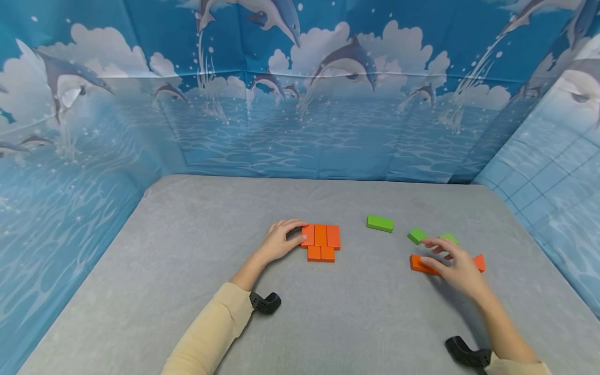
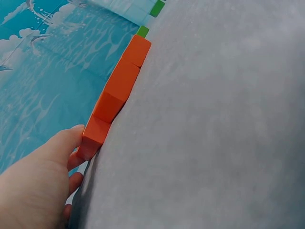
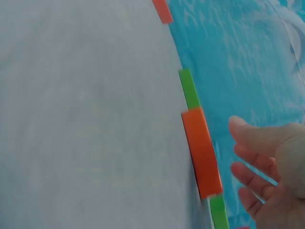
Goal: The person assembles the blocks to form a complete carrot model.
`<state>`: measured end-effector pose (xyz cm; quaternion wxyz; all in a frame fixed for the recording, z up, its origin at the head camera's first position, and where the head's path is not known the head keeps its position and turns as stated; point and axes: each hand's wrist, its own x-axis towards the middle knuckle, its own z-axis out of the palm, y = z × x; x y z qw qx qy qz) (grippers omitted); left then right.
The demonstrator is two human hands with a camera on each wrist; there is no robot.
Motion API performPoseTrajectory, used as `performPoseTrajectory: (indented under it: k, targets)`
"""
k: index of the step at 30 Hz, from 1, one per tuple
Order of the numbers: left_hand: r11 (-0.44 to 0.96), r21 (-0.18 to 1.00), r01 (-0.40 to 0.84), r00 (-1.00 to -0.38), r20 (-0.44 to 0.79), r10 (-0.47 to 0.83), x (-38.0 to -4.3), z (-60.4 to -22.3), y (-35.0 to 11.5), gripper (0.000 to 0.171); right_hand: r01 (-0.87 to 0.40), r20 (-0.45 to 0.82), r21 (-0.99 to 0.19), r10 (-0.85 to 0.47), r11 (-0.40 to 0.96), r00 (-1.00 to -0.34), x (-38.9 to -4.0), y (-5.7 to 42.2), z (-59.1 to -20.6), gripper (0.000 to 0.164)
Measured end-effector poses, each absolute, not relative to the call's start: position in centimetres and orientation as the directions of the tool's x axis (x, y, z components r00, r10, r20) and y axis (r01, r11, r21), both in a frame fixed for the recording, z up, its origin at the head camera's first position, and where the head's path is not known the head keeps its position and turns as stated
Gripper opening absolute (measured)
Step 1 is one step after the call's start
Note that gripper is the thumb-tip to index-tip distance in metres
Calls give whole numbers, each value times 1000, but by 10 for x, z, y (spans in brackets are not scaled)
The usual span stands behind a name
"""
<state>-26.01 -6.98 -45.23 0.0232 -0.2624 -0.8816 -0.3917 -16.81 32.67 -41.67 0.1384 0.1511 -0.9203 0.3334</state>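
Several orange blocks (image 1: 321, 235) lie flat against each other in a cluster, three longer ones behind two small ones. My left hand (image 1: 280, 240) holds the leftmost orange block (image 2: 94, 137) at its outer side, thumb and index finger on its edges. My right hand (image 1: 457, 268) hovers above a long orange block (image 1: 421, 264), its thumb and fingers spread apart. In the right wrist view a gap shows between the fingertips (image 3: 237, 122) and that orange block (image 3: 202, 152). An orange piece with a pointed top (image 1: 479, 262) shows partly behind the right hand.
A long green block (image 1: 379, 223) lies between the cluster and the right-hand pieces. A small green block (image 1: 416, 236) and another green piece (image 1: 449, 238), partly hidden, lie beyond the right hand. Dolphin-print curtains (image 1: 300, 130) border the grey table (image 1: 225, 208).
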Motion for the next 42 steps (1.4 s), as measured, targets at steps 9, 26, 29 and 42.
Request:
performPoseTrajectory:
  k: [9,26,29,42]
  targets:
    - [553,678,484,-860,250,446,-260,-453,-70,39,-405,417,-559,-176,723,-892,-155,346,-423,36]
    - [560,671,486,-860,251,445,-262,-455,-70,39,-309,243,-428,-221,849,-945,-159,347,-421,37]
    - [559,674,483,-861,248,444,-262,-455,-70,39,-321,256,-418,-229,850,-939,-159,345,-422,35]
    - [549,684,481,-861,250,442,-260,-453,-70,39,-399,281,-398,-304,826,-910,-162,312,-408,34]
